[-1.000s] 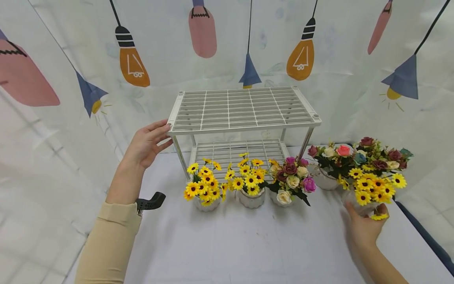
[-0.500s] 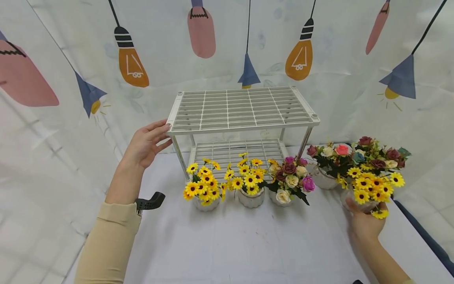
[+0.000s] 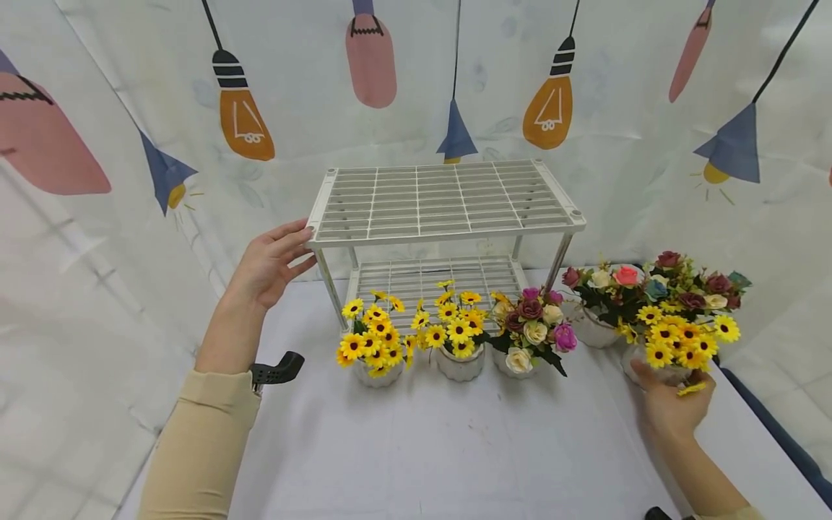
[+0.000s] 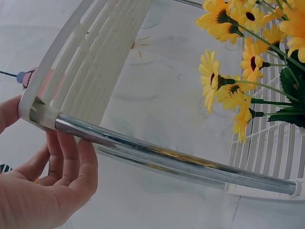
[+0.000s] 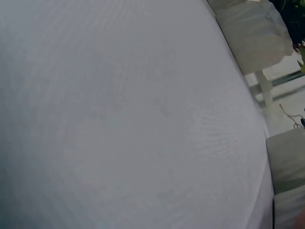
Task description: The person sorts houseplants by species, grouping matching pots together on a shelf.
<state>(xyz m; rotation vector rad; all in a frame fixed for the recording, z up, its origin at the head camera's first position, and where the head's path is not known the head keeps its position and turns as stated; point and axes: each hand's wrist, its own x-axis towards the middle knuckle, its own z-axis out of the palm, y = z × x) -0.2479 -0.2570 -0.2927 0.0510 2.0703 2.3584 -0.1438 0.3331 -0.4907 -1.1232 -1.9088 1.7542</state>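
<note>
At the table's (image 3: pixel 416 448) right edge the right hand (image 3: pixel 672 404) curls round the upright sunflower pot (image 3: pixel 679 347) (rose pots crowd just behind), bare cloth lying open in front, while the left hand (image 3: pixel 269 267), fingers straight, touches the white rack's (image 3: pixel 442 202) left corner.

Bulb-print curtain (image 3: pixel 416 79) hangs behind white table (image 3: pixel 455 448).

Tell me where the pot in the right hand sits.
Head view, far right: the sunflower pot stands on the table, gripped by the right hand, just in front of the rose pot.
</note>
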